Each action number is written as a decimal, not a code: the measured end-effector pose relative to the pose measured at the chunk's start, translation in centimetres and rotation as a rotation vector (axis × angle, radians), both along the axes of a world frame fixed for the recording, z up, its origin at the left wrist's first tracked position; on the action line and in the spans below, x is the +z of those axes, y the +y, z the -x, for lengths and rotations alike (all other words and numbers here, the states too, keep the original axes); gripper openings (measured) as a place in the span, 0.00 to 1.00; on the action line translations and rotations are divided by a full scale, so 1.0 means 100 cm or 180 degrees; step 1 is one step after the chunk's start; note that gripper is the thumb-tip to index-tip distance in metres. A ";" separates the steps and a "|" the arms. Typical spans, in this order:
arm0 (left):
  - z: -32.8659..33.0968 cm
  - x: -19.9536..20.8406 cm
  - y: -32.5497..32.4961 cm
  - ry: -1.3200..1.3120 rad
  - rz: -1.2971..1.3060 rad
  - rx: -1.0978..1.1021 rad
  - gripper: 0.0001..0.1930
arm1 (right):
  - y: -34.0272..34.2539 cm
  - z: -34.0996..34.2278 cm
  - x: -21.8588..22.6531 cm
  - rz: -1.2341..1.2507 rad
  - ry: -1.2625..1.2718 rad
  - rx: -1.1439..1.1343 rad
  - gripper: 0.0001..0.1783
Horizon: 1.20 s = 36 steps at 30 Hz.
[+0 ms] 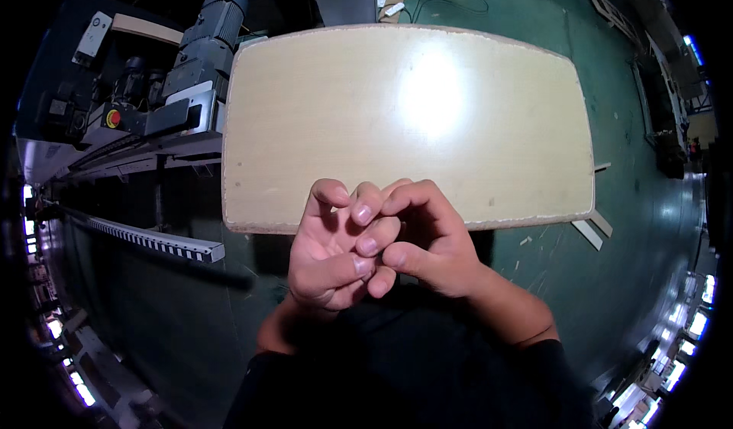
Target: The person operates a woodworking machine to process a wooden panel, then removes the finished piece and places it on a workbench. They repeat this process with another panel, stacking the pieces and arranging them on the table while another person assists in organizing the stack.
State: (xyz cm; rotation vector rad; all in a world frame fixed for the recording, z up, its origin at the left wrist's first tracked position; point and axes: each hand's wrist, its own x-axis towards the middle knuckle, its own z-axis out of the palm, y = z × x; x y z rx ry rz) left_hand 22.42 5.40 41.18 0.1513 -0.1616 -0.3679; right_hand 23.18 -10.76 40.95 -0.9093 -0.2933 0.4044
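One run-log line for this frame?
left hand: touching right hand | right hand: fingers curled, empty | pale wooden panel: flat, untouched | machine: left

A pale beige wooden panel is seen over a dark green floor; at far left a grey machine carries a red button, and a black-and-white striped rail is shown near left
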 end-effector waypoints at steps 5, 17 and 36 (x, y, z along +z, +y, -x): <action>0.006 0.008 0.022 0.0081 -0.0016 0.0073 0.33 | 0.020 -0.001 0.002 0.0292 -0.0261 0.0051 0.21; 0.002 0.015 0.028 0.0335 -0.0115 -0.0177 0.29 | 0.029 0.008 0.008 0.0424 -0.0332 -0.0235 0.22; -0.041 -0.017 -0.053 0.0025 -0.0088 -0.0746 0.29 | -0.034 0.008 0.029 0.0231 0.1041 -0.0971 0.22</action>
